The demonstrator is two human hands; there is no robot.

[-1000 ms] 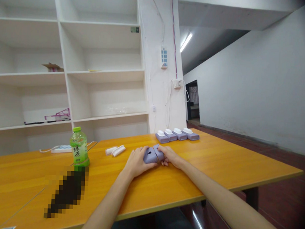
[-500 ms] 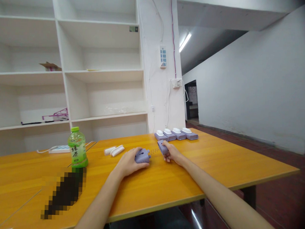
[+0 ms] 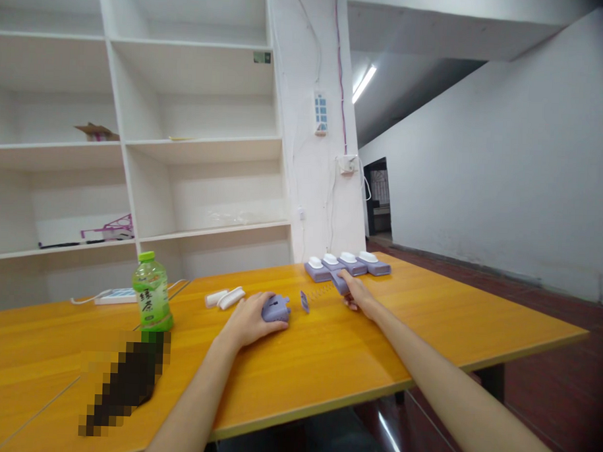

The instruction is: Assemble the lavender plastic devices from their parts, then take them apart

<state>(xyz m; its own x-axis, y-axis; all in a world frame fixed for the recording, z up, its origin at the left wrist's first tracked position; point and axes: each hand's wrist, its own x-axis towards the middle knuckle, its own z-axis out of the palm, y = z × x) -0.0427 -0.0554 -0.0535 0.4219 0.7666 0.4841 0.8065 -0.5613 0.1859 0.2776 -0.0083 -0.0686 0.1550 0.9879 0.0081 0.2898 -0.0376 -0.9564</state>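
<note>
My left hand is closed round a purple plastic housing with a slot in its top, close to the tabletop. My right hand grips a smaller purple plastic piece to the right of it. From that piece a thin coil spring stretches leftward to a small purple plate. The plate stands in the gap between both hands, apart from the left housing. Just behind my right hand is a row of several purple boxes with white tops.
Two white plastic parts lie left of my left hand. A green drink bottle stands farther left, with a pixelated dark item in front of it. Behind the bottle lies a white power strip. White shelves rise behind the wooden table.
My right hand has moved right and slightly up with its purple piece, drawing the spring and small plate away from the left housing. My left hand and housing have shifted slightly left.
</note>
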